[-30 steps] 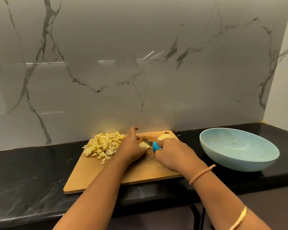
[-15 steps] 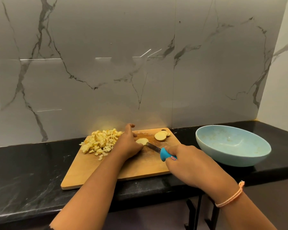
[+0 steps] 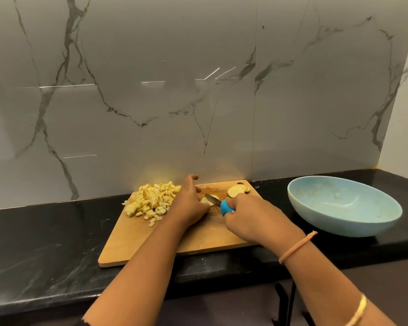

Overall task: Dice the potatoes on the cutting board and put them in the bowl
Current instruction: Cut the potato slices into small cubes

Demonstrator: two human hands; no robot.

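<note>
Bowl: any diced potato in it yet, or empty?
Empty of potato: the bowl shows only faint smears inside; the diced pile lies on the cutting board.

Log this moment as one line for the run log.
phase: dicing | left hand: holds potato slice | right hand: grips knife | diced pile: on cutting board | bowl: no potato inside

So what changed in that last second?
The right hand drew the knife back toward the person, then pushed it forward again to the potato slice. The left hand kept holding that slice. The diced pile, sliced rounds and bowl stayed put.
</note>
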